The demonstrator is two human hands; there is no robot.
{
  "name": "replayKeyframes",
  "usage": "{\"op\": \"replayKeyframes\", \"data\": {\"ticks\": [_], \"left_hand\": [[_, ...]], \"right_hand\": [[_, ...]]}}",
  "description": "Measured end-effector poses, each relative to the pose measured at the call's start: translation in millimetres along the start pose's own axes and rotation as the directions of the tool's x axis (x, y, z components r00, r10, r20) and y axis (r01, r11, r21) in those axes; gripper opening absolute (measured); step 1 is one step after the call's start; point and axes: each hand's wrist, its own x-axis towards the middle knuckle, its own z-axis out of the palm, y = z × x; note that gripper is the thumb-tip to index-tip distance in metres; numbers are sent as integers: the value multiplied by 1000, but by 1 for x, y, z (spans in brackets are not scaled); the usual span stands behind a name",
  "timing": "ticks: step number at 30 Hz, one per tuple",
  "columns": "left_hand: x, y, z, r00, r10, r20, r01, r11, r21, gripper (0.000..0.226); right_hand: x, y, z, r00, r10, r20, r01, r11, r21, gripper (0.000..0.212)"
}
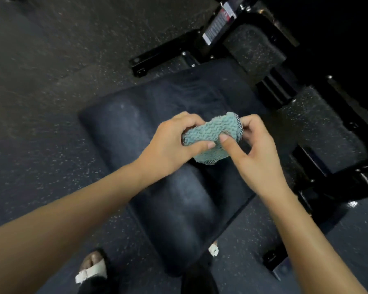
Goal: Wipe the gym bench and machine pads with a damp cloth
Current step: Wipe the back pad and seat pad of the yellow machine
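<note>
Speckled rubber floor [51,102] spreads out beyond and to the left of my hands. Dark padded bench [179,198] lies directly under them, running back toward my feet. Black machine frame [348,183] sits to the right of my right hand. My left hand [170,143] curls around one end of the teal cloth [208,132]; my right hand [257,153] pinches the other end. The cloth is bunched between them, above the bench. White sandal [91,270] below my left forearm.

Left hand [170,143] gripping, right hand [255,159] pinching
</note>
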Motion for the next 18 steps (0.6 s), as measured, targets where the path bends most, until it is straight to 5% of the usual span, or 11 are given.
{"op": "replayKeyframes", "data": {"ticks": [6,12,18], "left_hand": [[-61,-16,-112,1000,20,15,-19,1000,-13,19],[-127,-26,-235,999,-13,-47,14,1000,22,17],[-169,0,-336,990,-11,-138,12,1000,2,17]], "right_hand": [[-18,-60,93,993,-80,84,72,993,99,44],[-25,-134,196,962,-176,211,157,982,102,17],[-22,-223,250,936,-216,278,178,972,156,13]]}}
